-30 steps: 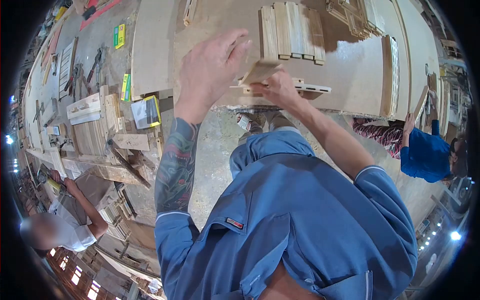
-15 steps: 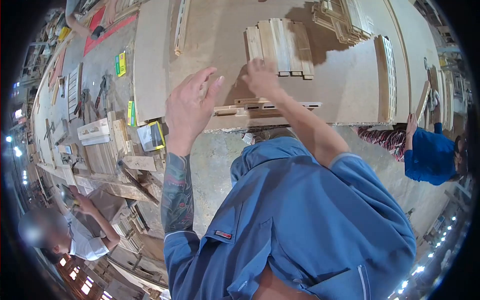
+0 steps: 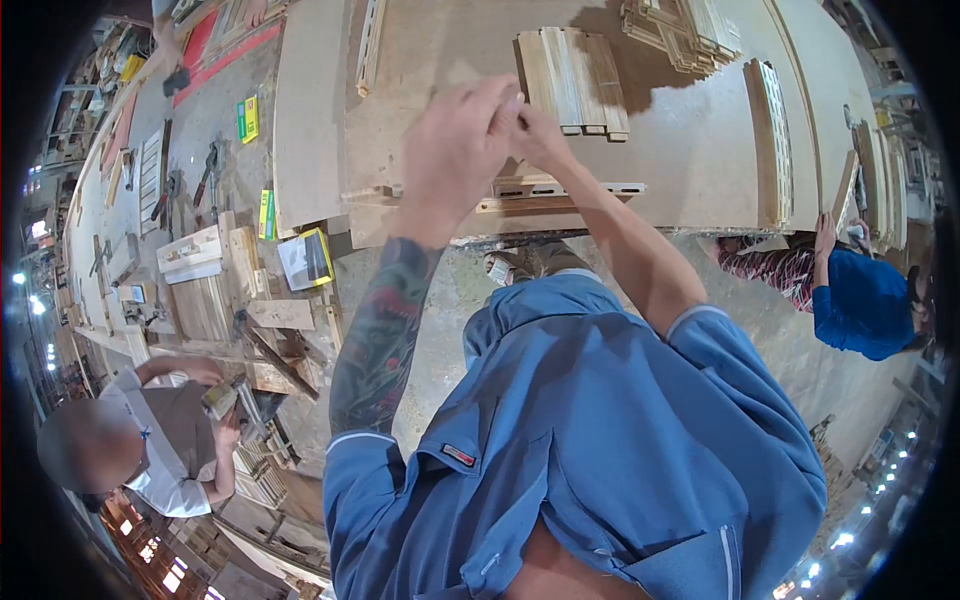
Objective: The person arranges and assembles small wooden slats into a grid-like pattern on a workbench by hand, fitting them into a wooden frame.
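Note:
Above the board-topped table [image 3: 680, 190], my left hand [image 3: 462, 140] and my right hand [image 3: 540, 138] meet, fingertips together. Motion blurs my left hand, and whatever is between the fingers of either hand is too small or hidden to tell. Just beyond and right of them lies a row of joined wooden slats [image 3: 575, 85]. Below my hands, narrow slotted wooden strips [image 3: 540, 190] lie along the table's near edge, partly covered by my left hand and wrist.
Stacked wooden pieces [image 3: 680, 35] stand at the back, and a slotted strip bundle [image 3: 770, 145] at the right. Pliers [image 3: 207, 175] and yellow-green boxes [image 3: 248, 119] lie left. One person [image 3: 170, 430] is at lower left, another [image 3: 865, 300] at right; a further person's arm shows upper left.
My left hand has moved right and up to meet my right hand, which has left the slat row's near edge. The person at lower left has brought both hands together around an object.

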A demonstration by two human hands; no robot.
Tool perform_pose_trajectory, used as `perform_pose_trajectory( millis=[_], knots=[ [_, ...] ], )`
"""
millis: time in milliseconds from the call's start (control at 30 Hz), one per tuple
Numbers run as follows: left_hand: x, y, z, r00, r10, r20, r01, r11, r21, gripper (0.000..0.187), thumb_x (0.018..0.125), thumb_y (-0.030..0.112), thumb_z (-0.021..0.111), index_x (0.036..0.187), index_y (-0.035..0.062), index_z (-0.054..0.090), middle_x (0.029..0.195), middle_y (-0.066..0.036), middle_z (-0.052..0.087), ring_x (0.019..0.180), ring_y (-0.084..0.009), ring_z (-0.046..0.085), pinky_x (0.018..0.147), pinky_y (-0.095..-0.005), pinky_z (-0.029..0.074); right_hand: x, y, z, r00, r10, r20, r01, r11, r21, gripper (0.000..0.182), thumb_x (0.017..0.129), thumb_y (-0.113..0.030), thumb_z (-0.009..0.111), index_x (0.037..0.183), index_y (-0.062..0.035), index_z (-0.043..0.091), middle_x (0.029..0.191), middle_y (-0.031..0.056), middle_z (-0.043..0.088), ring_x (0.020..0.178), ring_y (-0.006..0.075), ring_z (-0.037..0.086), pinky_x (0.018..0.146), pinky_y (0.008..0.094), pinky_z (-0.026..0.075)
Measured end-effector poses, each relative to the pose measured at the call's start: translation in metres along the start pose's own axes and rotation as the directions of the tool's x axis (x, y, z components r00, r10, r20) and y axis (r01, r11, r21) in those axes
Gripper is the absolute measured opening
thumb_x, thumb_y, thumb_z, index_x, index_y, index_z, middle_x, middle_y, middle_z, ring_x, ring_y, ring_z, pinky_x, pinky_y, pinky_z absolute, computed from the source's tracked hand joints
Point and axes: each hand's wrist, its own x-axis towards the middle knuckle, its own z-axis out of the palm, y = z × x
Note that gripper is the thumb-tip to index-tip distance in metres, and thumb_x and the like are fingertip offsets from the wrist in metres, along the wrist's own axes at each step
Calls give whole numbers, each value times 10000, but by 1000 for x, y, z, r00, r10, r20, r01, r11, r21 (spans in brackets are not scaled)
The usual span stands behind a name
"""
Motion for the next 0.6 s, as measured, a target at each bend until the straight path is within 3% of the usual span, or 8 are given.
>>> perform_pose_trajectory(
  millis=[33, 100, 233, 333, 400, 433, 500, 600],
  knots=[
    [1, 0, 1, 1000, -11, -7, 10, 1000, -4, 275, 976, 300, 593, 1161, 118, 685, 973, -127, 711, 859, -301, 687, 752, -394, 537, -11, -5, -12, 1000, -3, 9, 3, 1000, -9, 245, 847, -161, 705, 1023, -4, 636, 911, 134, 691, 847, 312, 667, 785, 406, 528],
    [-1, 2, 0, 998, -38, 47, 32, 992, 121, 283, 1001, 310, 532, 1179, 138, 669, 982, -137, 699, 885, -350, 668, 748, -444, 527, -55, -29, -41, 995, -76, -67, 97, 913, 396, 270, 863, -212, 711, 1008, 9, 656, 811, 121, 693, 794, 285, 675, 742, 368, 529],
    [-1, -4, 1, 998, -15, 56, 9, 995, 101, 282, 1002, 303, 529, 1184, 135, 663, 994, -137, 701, 900, -360, 666, 750, -462, 523, -87, -5, -32, 979, -200, 35, 175, 918, 355, 262, 892, -224, 698, 998, 15, 685, 790, 107, 697, 777, 262, 676, 697, 394, 522],
    [-1, -1, -1, 993, -75, 93, 65, 993, 99, 278, 1003, 294, 528, 1182, 131, 664, 1006, -136, 702, 913, -359, 666, 762, -451, 525, -96, -1, -32, 972, -235, 26, 223, 948, 225, 231, 876, -198, 703, 1020, -18, 713, 790, 117, 704, 736, 313, 664, 654, 442, 510],
    [-1, -1, -1, 993, -77, 83, 70, 994, 89, 275, 1005, 290, 527, 1180, 128, 664, 1017, -142, 701, 922, -364, 662, 773, -444, 522, -97, -3, -40, 957, -257, 133, 268, 961, -69, 159, 824, -197, 736, 941, -89, 743, 795, 125, 691, 780, 325, 664, 736, 460, 500],
    [-2, -1, -2, 993, -78, 91, 70, 994, 89, 275, 1005, 290, 527, 1180, 128, 664, 1017, -142, 701, 922, -364, 662, 773, -444, 522, -101, -9, -43, 959, -251, 133, 261, 963, -65, 159, 824, -197, 736, 941, -89, 743, 795, 125, 691, 780, 325, 664, 736, 460, 500],
    [0, 2, -5, 989, -108, 101, 101, 993, 69, 289, 1009, 298, 526, 1183, 113, 662, 1022, -154, 699, 923, -356, 667, 786, -433, 520, -111, -22, -43, 832, -529, 165, 555, 799, -233, 189, 784, -177, 742, 968, -153, 708, 820, 111, 678, 824, 314, 655, 826, 467, 449],
    [0, 7, -9, 978, -153, 141, 151, 988, 24, 331, 1011, 331, 529, 1195, 85, 654, 1016, -171, 695, 918, -349, 670, 783, -423, 520, -112, -17, -35, 883, -438, 171, 470, 835, -286, 300, 792, -127, 716, 1069, -179, 614, 844, 70, 672, 852, 284, 654, 874, 452, 407]
  ],
)
